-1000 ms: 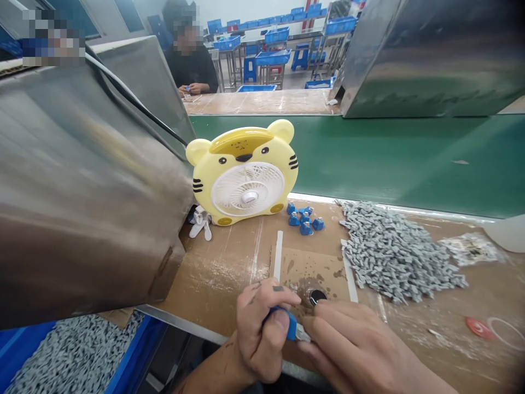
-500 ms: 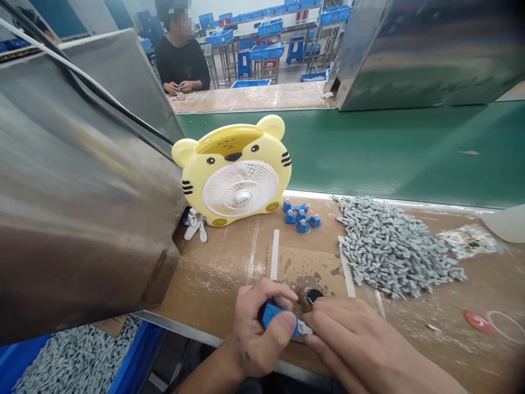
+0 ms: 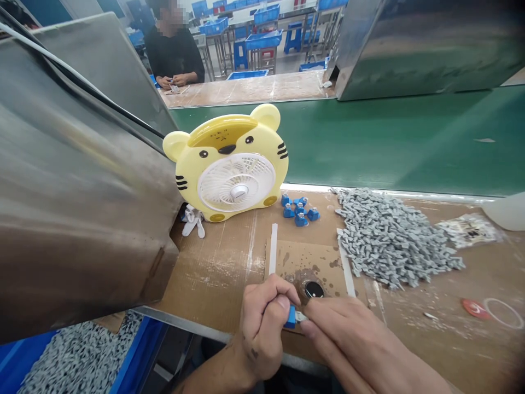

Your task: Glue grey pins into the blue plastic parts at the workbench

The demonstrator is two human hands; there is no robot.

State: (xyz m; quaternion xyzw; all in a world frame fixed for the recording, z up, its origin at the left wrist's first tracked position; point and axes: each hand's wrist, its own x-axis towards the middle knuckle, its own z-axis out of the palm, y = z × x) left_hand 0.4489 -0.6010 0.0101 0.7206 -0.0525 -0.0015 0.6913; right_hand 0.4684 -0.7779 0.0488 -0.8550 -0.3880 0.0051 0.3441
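My left hand (image 3: 266, 325) is wrapped round a blue piece (image 3: 290, 317), whose right end shows past the thumb. A small grey part (image 3: 301, 317) sticks out of that end, and the closed fingers of my right hand (image 3: 342, 331) pinch it. Just behind the hands a round black disc (image 3: 314, 290) lies on a stained cardboard sheet (image 3: 303, 254). Several blue pieces (image 3: 301, 220) with pale tips stand farther back. To the right is a large heap of small grey parts (image 3: 394, 241).
A yellow animal-faced fan (image 3: 235, 186) stands behind at the left, beside a metal housing (image 3: 82, 180). A green belt (image 3: 389, 148) runs across the back. A blue bin (image 3: 133, 350) of grey parts sits at lower left. A person (image 3: 174, 52) sits across the belt.
The fingers of my left hand have closed further over the blue piece, hiding more of it. The black disc is more exposed. The whole view has shifted slightly.
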